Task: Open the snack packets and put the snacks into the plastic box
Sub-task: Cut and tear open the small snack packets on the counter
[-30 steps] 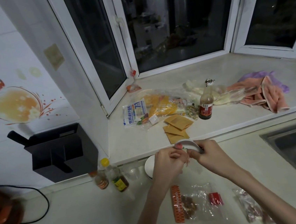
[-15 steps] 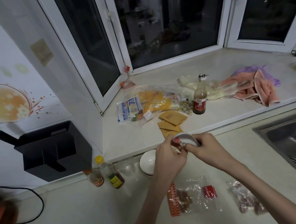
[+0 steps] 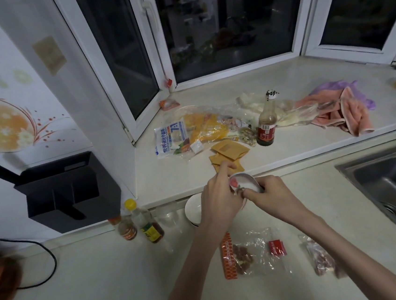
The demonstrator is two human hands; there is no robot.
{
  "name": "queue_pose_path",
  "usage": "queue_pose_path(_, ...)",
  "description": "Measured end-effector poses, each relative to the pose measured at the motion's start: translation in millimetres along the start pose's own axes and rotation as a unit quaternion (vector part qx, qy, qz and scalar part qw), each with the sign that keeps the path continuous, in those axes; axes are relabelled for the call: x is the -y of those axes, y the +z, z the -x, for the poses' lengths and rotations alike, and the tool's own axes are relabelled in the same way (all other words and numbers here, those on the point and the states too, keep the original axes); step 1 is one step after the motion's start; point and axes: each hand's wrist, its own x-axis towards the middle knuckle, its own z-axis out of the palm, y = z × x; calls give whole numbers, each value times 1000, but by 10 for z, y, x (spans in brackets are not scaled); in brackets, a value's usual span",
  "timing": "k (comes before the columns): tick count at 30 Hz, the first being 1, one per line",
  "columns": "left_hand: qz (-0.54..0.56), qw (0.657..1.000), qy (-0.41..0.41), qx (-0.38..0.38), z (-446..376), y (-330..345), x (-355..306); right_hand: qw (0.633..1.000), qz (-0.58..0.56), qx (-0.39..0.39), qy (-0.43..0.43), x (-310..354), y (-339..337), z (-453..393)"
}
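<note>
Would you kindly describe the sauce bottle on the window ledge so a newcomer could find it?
Start at the window ledge below the dark panes. Near its middle stands the sauce bottle, upright beside a pink cloth. It alone there has dark liquid and a red label.

1. Counter before me — two snack packets [image 3: 254,254], [image 3: 322,257] side by side, under my forearms.
2. Bowl [image 3: 193,210] behind them; two bottles [image 3: 148,226] to its left.
3. Sink [image 3: 391,188] at right.
4. Sill behind — sauce bottle [image 3: 266,124], cloth [image 3: 344,112] to its right.
</note>
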Motion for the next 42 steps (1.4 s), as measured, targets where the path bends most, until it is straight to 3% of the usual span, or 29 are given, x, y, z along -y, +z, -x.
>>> queue_pose_path(7, 55, 997, -36, 29, 68, 36, 154, 997, 35, -55, 34, -119, -52, -1)
queue_pose_path(16, -16, 996, -53, 75, 111, 195, 130, 999, 40, 15, 24, -155, 23, 43)
queue_pose_path(24, 61, 991, -83, 89, 177, 177, 125, 991, 116, -26, 62, -258, -64, 73)
queue_pose_path(32, 193, 964, -75, 170, 284, 260, 170, 995, 92, -22, 41, -278, -108, 94)
queue_pose_path(37, 45, 988, 47, 138, 322, 415, 325, 997, 27, 8, 72, -264, -115, 113)
queue_pose_path(42, 94, 986, -15, 139, 378, 614, 326, 996, 1, 42, 82, -253, -110, 190)
